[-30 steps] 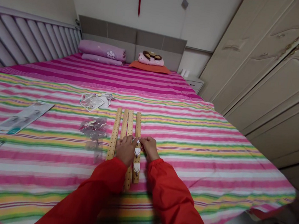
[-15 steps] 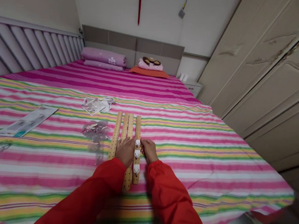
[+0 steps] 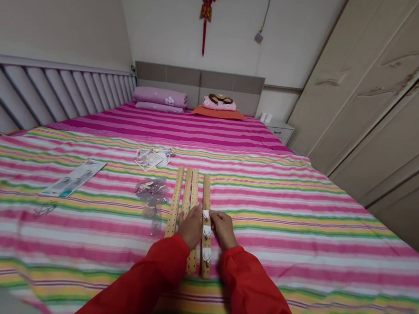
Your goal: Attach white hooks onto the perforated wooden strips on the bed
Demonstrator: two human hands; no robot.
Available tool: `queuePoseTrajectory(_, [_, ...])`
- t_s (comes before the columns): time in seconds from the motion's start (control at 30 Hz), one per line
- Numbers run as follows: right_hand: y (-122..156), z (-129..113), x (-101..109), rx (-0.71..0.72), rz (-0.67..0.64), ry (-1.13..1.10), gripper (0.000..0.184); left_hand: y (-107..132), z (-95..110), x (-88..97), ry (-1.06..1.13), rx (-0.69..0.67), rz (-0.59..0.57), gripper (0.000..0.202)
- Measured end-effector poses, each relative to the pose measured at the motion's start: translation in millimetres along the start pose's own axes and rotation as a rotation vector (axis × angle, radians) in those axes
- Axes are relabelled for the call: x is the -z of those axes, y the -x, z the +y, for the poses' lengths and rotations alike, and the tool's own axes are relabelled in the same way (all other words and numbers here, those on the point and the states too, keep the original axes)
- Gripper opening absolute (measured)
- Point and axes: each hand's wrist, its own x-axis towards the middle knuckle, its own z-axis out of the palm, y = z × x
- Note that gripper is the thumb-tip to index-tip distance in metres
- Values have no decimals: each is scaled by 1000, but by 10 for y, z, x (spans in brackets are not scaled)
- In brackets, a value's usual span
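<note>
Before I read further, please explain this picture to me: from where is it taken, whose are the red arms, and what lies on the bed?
There is no machine here: a person wears one camera on the head, so you look forward and down along that person's own red sleeves. On the pink striped bed cover lie four pale wooden strips with rows of holes, side by side. The rightmost strip carries three small white hooks. The left hand rests on the middle strips; the right hand touches the farthest hook. A clear plastic bag of small parts lies to their left.
</note>
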Motion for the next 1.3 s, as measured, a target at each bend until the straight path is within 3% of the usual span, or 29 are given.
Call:
queuePoseTrajectory(0.1, [80,22,49,-47,-14,-43,32,-40,-157,195,38,-33,-25,53])
queuePoseTrajectory(0.2, [115,27,66,-71,-28,-89,33,-245,-395,612,40,-50,-16,37])
queuePoseTrajectory(0.3, [109,34,56,-57,-11,-103,31,-524,-627,1060,-115,44,104,27])
queuePoseTrajectory(0.4, [89,55,49,-47,0,-102,32,-760,-798,1292,-294,192,127,19])
queuePoseTrajectory(0.7, [71,79,66,-86,-4,-101,36,-1022,-992,1141,-293,265,190,2])
queuePoseTrajectory(0.87, [72,72,68,-74,-4,-115,35,-1018,-1029,1241,-84,320,233,15])
queuePoseTrajectory(1.17, [93,65,74,-78,-23,-141,33,-751,-1048,1588,558,380,242,15])
queuePoseTrajectory(1.23, [92,64,79,-87,-34,-160,34,-619,-985,1588,816,385,207,12])
queuePoseTrajectory(1.3, [90,54,87,-99,-40,-198,34,-464,-883,1539,1249,411,124,12])
